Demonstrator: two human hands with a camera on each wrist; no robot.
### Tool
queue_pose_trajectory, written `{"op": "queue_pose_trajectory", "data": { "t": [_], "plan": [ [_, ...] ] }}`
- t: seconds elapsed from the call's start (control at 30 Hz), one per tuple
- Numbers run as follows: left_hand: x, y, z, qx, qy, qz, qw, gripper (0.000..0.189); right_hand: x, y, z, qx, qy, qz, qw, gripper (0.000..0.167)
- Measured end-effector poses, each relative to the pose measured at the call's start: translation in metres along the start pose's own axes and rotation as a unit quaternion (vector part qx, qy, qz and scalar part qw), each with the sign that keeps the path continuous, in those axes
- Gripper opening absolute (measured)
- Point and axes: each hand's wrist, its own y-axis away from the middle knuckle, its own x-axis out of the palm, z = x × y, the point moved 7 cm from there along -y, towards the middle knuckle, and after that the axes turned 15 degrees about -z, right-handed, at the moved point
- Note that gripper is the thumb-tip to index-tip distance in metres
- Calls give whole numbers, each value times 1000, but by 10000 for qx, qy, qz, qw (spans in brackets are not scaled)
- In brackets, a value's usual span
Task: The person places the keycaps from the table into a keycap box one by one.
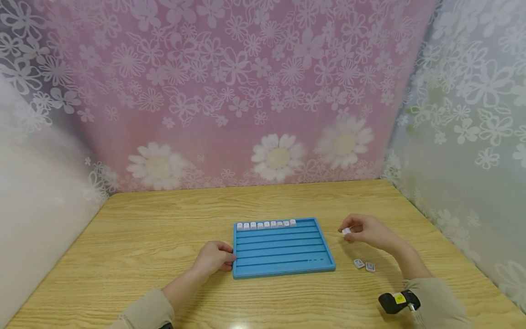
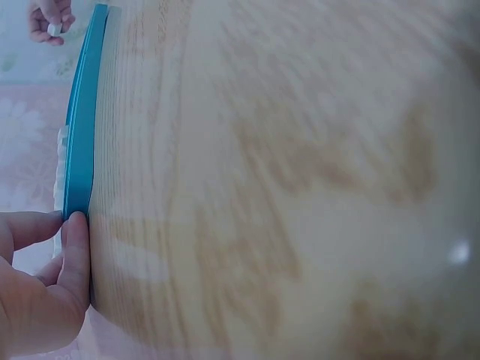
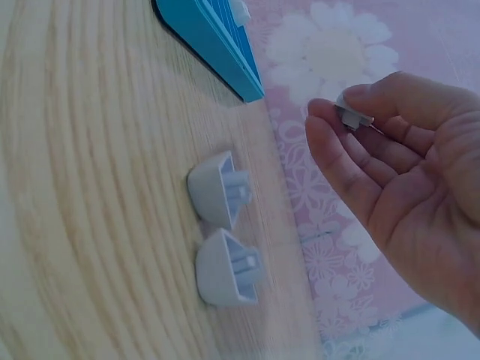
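Observation:
A blue ridged tray (image 1: 283, 256) lies on the wooden table. Along its top groove, several white keycaps (image 1: 266, 225) stand in a row from the left end. My left hand (image 1: 213, 257) holds the tray's left side, fingertips on its rim in the left wrist view. Right of the tray, my right hand (image 1: 371, 232) pinches a white keycap (image 3: 352, 118) between thumb and fingers, its stem side showing in the right wrist view. Two loose keycaps, one (image 1: 359, 263) beside the other (image 1: 370, 267), lie below that hand with their hollow undersides showing.
The wooden table (image 1: 164, 224) reaches back to a pink flowered curtain (image 1: 230, 114). Pale flowered sheets hang along both sides, the right one (image 1: 464, 151) close to the table's edge. A black wrist device (image 1: 396, 302) sits at the right sleeve.

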Motion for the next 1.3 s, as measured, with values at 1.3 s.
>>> {"op": "queue_pose_trajectory", "data": {
  "t": [1.3],
  "plan": [
    [-1,0,-1,2,83,3,10000,22,39,-22,16,-7,-127,113,9999,37]
  ]
}}
